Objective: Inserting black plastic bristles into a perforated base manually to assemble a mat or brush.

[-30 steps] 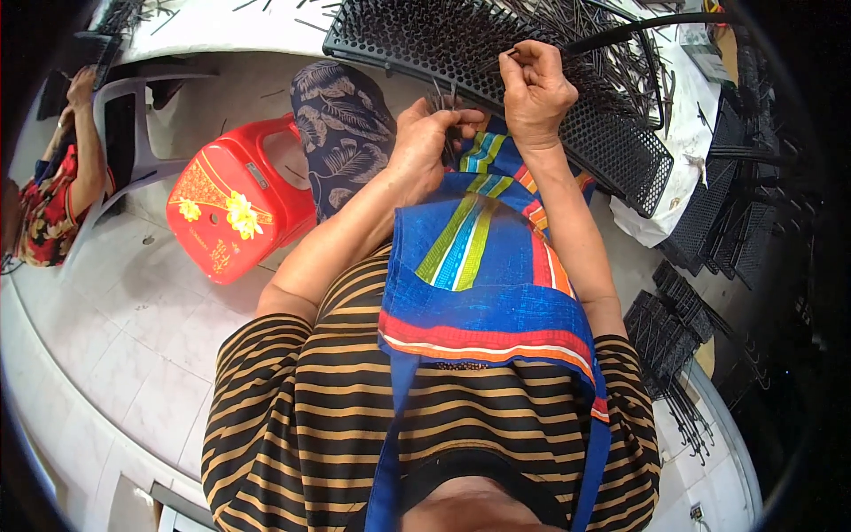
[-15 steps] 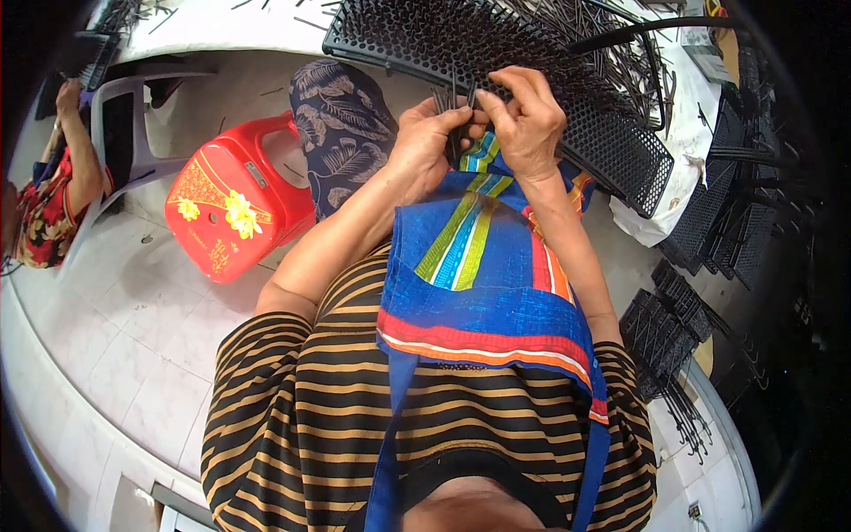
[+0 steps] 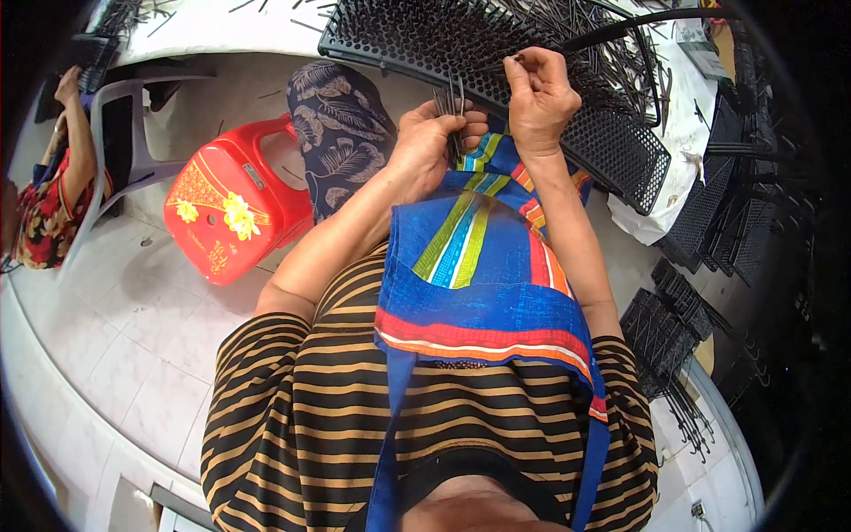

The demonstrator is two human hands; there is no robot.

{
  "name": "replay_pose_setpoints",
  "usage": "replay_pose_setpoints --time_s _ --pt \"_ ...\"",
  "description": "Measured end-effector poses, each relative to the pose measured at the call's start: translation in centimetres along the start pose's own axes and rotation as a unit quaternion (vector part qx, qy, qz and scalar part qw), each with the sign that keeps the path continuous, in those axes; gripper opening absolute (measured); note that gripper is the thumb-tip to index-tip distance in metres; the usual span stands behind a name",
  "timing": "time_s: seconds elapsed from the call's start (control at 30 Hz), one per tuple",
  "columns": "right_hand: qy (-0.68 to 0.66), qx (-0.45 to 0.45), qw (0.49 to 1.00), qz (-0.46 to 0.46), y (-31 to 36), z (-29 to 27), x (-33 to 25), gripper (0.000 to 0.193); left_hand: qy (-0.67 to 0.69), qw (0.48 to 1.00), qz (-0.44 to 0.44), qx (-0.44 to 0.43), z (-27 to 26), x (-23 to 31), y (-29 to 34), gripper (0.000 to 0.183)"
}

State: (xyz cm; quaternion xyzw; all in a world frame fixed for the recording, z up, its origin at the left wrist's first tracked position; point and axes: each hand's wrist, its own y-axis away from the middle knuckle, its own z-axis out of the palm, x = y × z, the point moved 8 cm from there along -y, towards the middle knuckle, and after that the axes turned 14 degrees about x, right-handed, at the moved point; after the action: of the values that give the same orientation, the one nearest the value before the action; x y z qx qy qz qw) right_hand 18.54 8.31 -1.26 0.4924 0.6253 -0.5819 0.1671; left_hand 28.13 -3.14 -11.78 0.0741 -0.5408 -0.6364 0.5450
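Observation:
My left hand [image 3: 424, 142] is closed around a bundle of thin dark rods [image 3: 450, 105], which stick up past the thumb near the rack's front edge. To its right, my right hand [image 3: 542, 105] is raised over a long black perforated rack [image 3: 616, 158]. Its thumb and forefinger are pinched together, and whatever they may hold is too small to make out. Many thin dark rods [image 3: 425, 31] stand close together in the rack's holes at the far left and middle. Toward the right end the holes show bare. A blue striped apron [image 3: 496, 239] covers my lap.
More loose rods [image 3: 620, 66] lie behind the rack on the white-covered table [image 3: 213, 27]. A red plastic stool [image 3: 226, 213] stands on the left. Black mesh racks [image 3: 660, 328] are stacked at right. Another person's arm [image 3: 80, 142] shows at far left beside a pale chair [image 3: 133, 133].
My right hand has moved away from the left hand, up and to the right over the rack. The left hand stays nearly in place with its bundle of rods.

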Motion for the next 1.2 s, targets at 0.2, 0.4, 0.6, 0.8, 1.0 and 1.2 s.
replay_pose_setpoints --time_s 0.2,0.4,0.6,0.8,1.0,1.2 --pt "0.011 -0.047 0.998 -0.028 -0.6 0.5 -1.1 0.011 0.001 1.0 -0.009 -0.016 -0.1 -0.4 -0.3 0.016" --pt "0.026 -0.048 0.997 -0.059 -0.6 0.4 -1.4 0.012 0.004 1.0 -0.008 -0.018 0.1 -0.3 -0.1 0.014" --pt "0.132 -0.126 0.964 -0.192 1.2 1.8 -2.1 0.013 -0.005 0.999 -0.021 -0.039 0.2 -0.5 -0.1 0.015" --pt "0.015 -0.192 0.971 0.142 2.8 0.9 1.3 0.02 -0.008 0.998 -0.022 -0.056 1.4 -0.1 1.0 0.015" --pt "-0.146 -0.035 0.96 0.238 1.5 -1.3 2.8 0.014 -0.012 1.0 0.009 -0.014 0.5 -0.5 0.0 0.015" --pt "0.039 -0.044 0.998 -0.032 -0.1 -0.7 -0.3 0.01 -0.052 0.998 0.032 -0.02 0.4 -0.3 0.1 0.016"
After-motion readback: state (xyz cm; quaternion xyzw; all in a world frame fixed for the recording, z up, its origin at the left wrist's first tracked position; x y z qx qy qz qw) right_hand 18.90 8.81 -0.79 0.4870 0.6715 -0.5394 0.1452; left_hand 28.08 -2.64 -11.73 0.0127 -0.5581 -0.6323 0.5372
